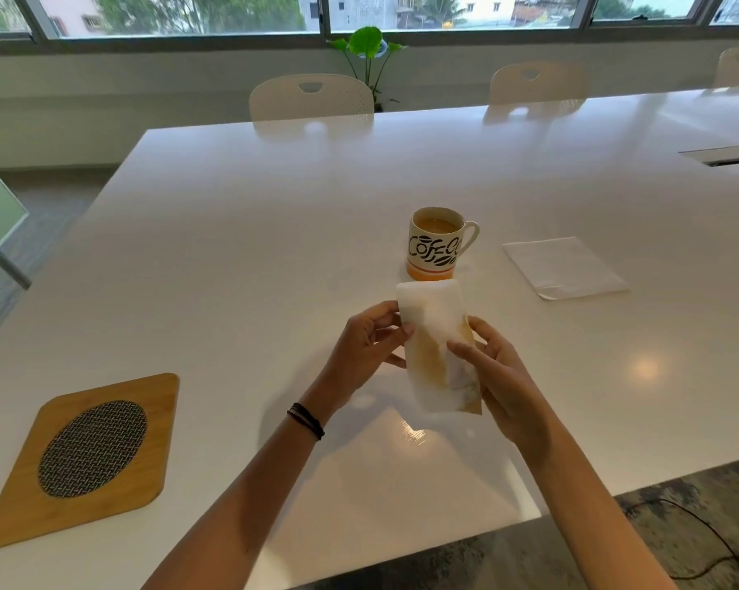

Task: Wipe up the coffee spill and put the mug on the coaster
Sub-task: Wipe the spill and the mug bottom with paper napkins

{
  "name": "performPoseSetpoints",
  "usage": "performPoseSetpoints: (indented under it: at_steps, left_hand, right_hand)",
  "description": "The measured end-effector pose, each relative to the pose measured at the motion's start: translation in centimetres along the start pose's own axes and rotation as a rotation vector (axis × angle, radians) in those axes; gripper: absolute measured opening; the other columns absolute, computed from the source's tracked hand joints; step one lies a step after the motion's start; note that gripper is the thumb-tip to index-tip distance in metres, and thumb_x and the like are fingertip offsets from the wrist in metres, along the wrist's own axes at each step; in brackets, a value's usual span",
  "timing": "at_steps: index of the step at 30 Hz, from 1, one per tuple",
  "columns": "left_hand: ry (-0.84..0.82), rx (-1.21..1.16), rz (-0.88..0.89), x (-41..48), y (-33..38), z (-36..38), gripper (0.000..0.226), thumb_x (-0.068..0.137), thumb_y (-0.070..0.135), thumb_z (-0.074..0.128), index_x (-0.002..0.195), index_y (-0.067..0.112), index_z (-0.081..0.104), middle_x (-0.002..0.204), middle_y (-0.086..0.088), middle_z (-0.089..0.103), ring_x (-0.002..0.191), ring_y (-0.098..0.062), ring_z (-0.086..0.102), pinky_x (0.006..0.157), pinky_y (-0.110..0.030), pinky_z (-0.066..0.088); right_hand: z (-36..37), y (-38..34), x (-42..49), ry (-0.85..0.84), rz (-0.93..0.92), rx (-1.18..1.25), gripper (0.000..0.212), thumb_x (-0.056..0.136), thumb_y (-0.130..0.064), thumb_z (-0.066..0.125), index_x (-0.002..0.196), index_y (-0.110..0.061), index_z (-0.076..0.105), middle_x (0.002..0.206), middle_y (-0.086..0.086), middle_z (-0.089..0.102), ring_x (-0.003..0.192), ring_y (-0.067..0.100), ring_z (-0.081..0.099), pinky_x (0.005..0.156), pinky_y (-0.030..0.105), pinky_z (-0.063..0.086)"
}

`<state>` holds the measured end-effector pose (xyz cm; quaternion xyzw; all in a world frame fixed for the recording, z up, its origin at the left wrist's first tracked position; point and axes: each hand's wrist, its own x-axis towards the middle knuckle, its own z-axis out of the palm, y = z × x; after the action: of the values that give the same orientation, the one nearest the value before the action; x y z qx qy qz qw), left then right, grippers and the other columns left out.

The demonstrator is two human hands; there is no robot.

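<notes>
Mug (432,251) holding coffee, left hand (365,347) and right hand (501,376) grip clamped on stained napkin (433,323), coaster (157,402) well apart

- The mug (438,244) is cream with black lettering and an orange base band.
- The napkin (438,347) is white, stained tan.
- The coaster (87,457) is light wood with a black-and-white woven oval.
- The counter (240,232) is white.

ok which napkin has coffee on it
The held napkin, gripped by left hand and right hand, is blotched brown; the flat napkin right of the mug looks clean.
</notes>
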<state>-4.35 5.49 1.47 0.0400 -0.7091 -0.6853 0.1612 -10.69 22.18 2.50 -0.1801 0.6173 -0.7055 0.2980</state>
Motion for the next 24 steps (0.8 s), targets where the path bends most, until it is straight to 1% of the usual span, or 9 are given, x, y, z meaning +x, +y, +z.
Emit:
performPoseSetpoints:
  at_steps: [3, 6, 8, 10, 13, 17, 20, 22, 24]
  left_hand:
    - [-0.056, -0.006, -0.012, -0.1, -0.1, 0.0, 0.026, 0.09, 0.01, 0.055, 0.106, 0.029, 0.058, 0.095, 0.002, 0.069, 0.085, -0.012, 0.07, 0.061, -0.025, 0.059]
    - [-0.137, 0.0, -0.019, 0.0, -0.2, -0.2, 0.027, 0.092, 0.009, 0.051, 0.11, 0.029, 0.056, 0.09, 0.009, 0.072, 0.083, -0.012, 0.07, 0.064, -0.024, 0.058]
    - [-0.176, 0.019, -0.016, 0.1, -0.4, -0.3, 0.026, 0.094, 0.01, 0.047, 0.115, 0.022, 0.055, 0.093, 0.007, 0.071, 0.085, -0.011, 0.069, 0.069, -0.024, 0.058]
    - [-0.168, 0.073, -0.007, 0.3, -0.7, -0.6, 0.026, 0.095, 0.01, 0.044, 0.117, 0.017, 0.053, 0.1, 0.001, 0.069, 0.089, -0.01, 0.067, 0.074, -0.024, 0.057]
    - [-0.119, 0.203, 0.029, 0.6, -1.2, -1.6, 0.025, 0.094, 0.008, 0.046, 0.116, 0.016, 0.054, 0.104, -0.005, 0.067, 0.092, -0.009, 0.065, 0.08, -0.02, 0.053]
    - [-0.029, 0.449, 0.081, 1.0, -1.8, -3.6, 0.023, 0.094, 0.016, 0.05, 0.115, 0.022, 0.057, 0.107, -0.002, 0.068, 0.094, -0.005, 0.064, 0.082, -0.016, 0.049]
    - [0.036, 0.518, 0.073, 1.0, -2.2, -4.7, 0.023, 0.094, 0.017, 0.05, 0.115, 0.021, 0.059, 0.108, 0.004, 0.067, 0.098, -0.009, 0.063, 0.088, -0.023, 0.046]
    - [0.065, 0.545, 0.06, 1.0, -2.4, -5.2, 0.023, 0.094, 0.015, 0.05, 0.115, 0.02, 0.06, 0.109, 0.004, 0.066, 0.101, -0.012, 0.062, 0.091, -0.026, 0.045]
    - [0.085, 0.563, 0.046, 1.0, -2.6, -5.7, 0.023, 0.094, 0.016, 0.05, 0.114, 0.019, 0.06, 0.111, 0.004, 0.065, 0.103, -0.013, 0.061, 0.093, -0.027, 0.044]
  right_hand:
    - [-0.4, -0.4, 0.0, 0.048, -0.039, -0.016, 0.039, 0.067, -0.031, 0.07, 0.104, -0.031, 0.056, 0.092, -0.007, 0.072, 0.087, 0.014, 0.069, 0.062, 0.024, 0.057]
    - [-1.3, -0.9, -0.4, 0.124, -0.119, -0.086, 0.029, 0.074, -0.02, 0.071, 0.098, -0.03, 0.058, 0.087, -0.006, 0.074, 0.081, 0.013, 0.071, 0.058, 0.022, 0.056]
    - [-2.4, -1.3, -1.0, 0.248, -0.244, -0.234, 0.025, 0.078, -0.011, 0.069, 0.091, -0.03, 0.06, 0.081, -0.005, 0.072, 0.07, 0.012, 0.069, 0.056, 0.025, 0.055]
    - [-3.7, -1.8, -1.8, 0.381, -0.42, -0.458, 0.028, 0.08, -0.007, 0.067, 0.087, -0.033, 0.061, 0.075, -0.015, 0.067, 0.063, 0.002, 0.062, 0.055, 0.023, 0.053]
    - [-5.3, -2.3, -3.3, 0.434, -0.629, -0.716, 0.028, 0.083, -0.006, 0.064, 0.103, -0.026, 0.061, 0.086, -0.009, 0.066, 0.074, -0.007, 0.061, 0.058, 0.01, 0.051]
    - [-6.6, -2.5, -4.7, 0.31, -0.662, -1.145, 0.038, 0.08, 0.004, 0.063, 0.113, -0.015, 0.065, 0.088, 0.011, 0.069, 0.067, 0.016, 0.06, 0.054, 0.03, 0.052]
    - [-5.9, -1.9, -5.4, 0.091, -0.622, -1.405, 0.045, 0.071, 0.012, 0.068, 0.108, -0.014, 0.068, 0.1, 0.009, 0.073, 0.076, 0.022, 0.065, 0.056, 0.04, 0.058]
    - [-5.5, -1.4, -5.9, -0.038, -0.57, -1.485, 0.045, 0.071, 0.012, 0.068, 0.107, -0.015, 0.068, 0.103, 0.007, 0.073, 0.077, 0.022, 0.065, 0.057, 0.037, 0.057]
    - [-5.5, -0.7, -6.5, -0.11, -0.509, -1.513, 0.042, 0.074, 0.007, 0.069, 0.108, -0.019, 0.068, 0.098, 0.01, 0.072, 0.073, 0.022, 0.064, 0.057, 0.028, 0.051]
